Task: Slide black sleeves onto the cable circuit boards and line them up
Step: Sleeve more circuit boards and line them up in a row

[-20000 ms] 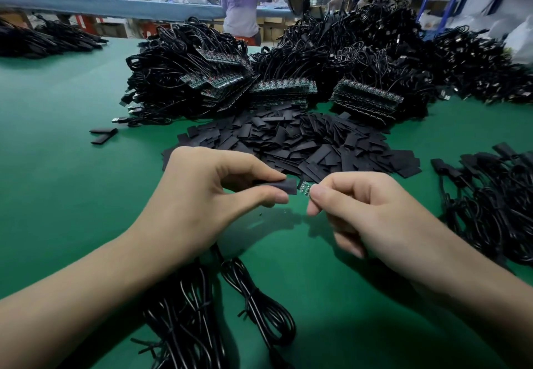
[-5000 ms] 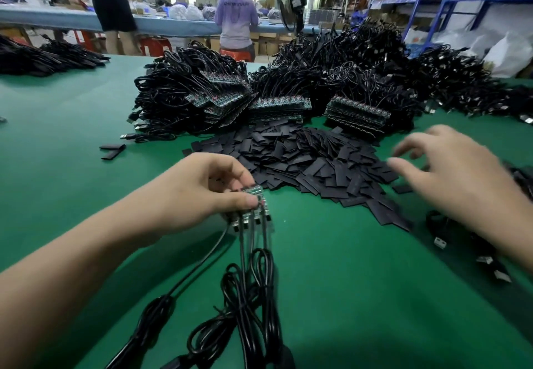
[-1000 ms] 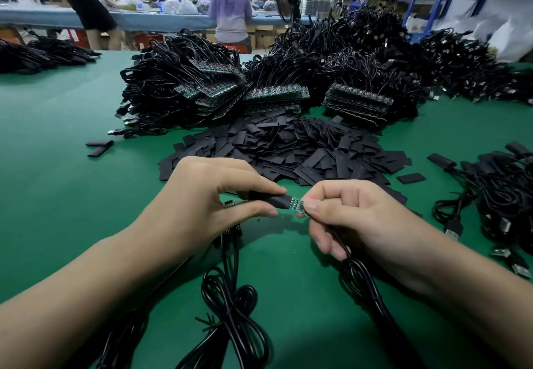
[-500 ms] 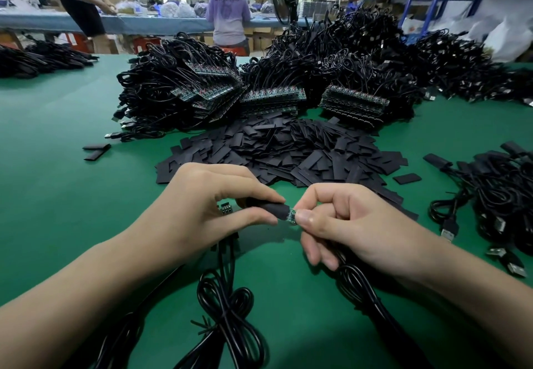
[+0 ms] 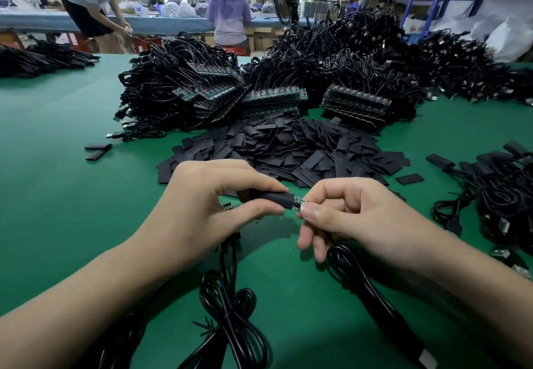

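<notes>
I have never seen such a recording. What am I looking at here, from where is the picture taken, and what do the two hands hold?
There is no machine: a person works with bare hands, and the camera sits on their head, looking down. The left hand pinches a black sleeve; the right hand pinches a small circuit board on a cable, which shows at the sleeve's mouth. On the green table lie a heap of loose sleeves, piles of cables with boards behind it, and coiled cables near the arms.

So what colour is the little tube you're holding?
Black. The sleeve shows best in the head view.
</notes>
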Available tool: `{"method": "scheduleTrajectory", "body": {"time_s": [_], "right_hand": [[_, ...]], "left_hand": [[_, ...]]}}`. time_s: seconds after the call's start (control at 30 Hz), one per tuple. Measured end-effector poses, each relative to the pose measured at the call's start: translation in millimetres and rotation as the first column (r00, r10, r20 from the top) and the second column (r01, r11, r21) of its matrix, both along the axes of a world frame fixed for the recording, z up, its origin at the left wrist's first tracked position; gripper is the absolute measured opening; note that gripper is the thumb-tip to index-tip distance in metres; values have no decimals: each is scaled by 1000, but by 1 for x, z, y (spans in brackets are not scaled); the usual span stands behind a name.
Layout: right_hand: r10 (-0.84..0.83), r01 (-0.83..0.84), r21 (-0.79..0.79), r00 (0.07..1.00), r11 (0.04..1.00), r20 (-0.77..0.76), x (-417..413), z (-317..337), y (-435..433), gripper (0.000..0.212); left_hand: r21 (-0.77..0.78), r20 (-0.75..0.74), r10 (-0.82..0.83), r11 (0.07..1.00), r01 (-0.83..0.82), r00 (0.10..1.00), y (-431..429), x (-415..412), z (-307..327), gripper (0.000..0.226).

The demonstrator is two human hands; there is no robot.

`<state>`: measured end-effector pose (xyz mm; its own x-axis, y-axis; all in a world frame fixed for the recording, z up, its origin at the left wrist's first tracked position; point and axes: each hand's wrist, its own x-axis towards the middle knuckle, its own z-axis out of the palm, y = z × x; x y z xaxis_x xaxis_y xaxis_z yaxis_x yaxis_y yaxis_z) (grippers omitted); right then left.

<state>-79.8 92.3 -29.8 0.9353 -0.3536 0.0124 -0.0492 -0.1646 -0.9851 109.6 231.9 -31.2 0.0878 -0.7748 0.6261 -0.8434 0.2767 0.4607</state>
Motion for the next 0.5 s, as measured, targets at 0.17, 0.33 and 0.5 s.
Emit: {"method": "scheduleTrajectory", "body": {"time_s": [0.17, 0.33, 0.5], "right_hand": [[1, -1, 15, 1000, 1000, -19, 0, 1, 1, 14], [15, -13, 49, 999, 999, -31, 0, 0, 2, 15], [11, -10, 40, 1000, 999, -8, 1, 0, 3, 13]], "left_hand": [[-1, 12, -29, 1000, 29, 1000, 2, 0, 0, 19], [-3, 92, -60, 998, 61, 994, 1, -3, -1, 19], [-4, 111, -49, 999, 50, 993, 1, -3, 1, 19]]}}
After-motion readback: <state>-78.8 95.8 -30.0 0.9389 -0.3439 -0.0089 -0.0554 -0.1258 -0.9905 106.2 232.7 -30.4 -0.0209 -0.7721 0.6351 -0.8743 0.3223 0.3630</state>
